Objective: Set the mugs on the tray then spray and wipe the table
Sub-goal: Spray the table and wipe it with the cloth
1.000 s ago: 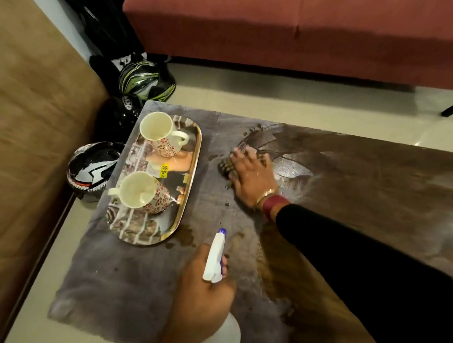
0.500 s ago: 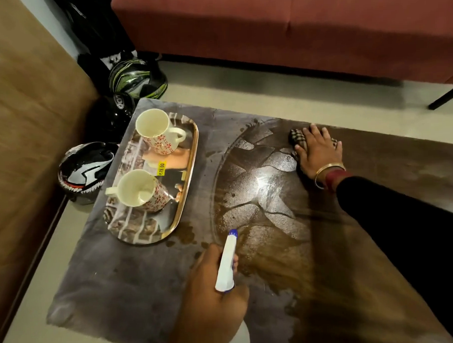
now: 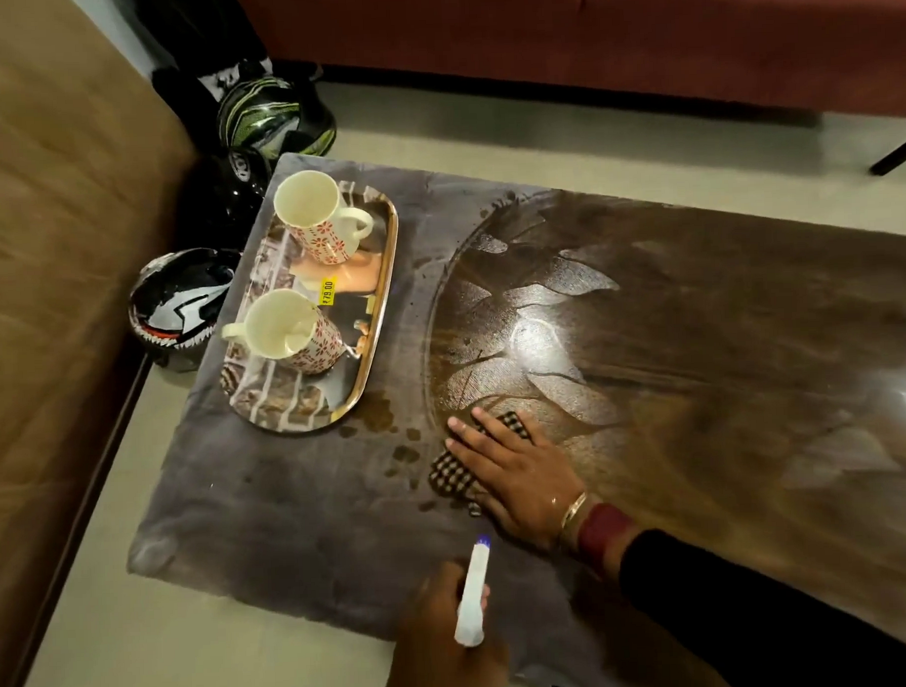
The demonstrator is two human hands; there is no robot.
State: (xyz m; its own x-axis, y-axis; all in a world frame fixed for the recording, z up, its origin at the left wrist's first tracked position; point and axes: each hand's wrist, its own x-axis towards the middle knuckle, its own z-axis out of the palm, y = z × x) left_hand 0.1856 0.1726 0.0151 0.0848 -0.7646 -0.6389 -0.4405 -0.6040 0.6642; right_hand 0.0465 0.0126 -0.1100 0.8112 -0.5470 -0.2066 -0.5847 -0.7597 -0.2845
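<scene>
Watching the right hand [image 3: 517, 474]: half a second ago it was out at the table's far side, and now it has swept back to the near edge. Its fingers are flat and spread, pressing the cloth [image 3: 453, 474] onto the wet table [image 3: 697, 334]. The left hand [image 3: 440, 636] has barely shifted, fingers wrapped round the spray bottle [image 3: 472, 599], nozzle pointing toward the cloth. The far mug [image 3: 310, 219] and near mug [image 3: 286, 328] stand upright on the tray [image 3: 394, 222], unmoved at the table's left end. I can read a yellow tag [image 3: 327, 292] on the tray: 79.00.
</scene>
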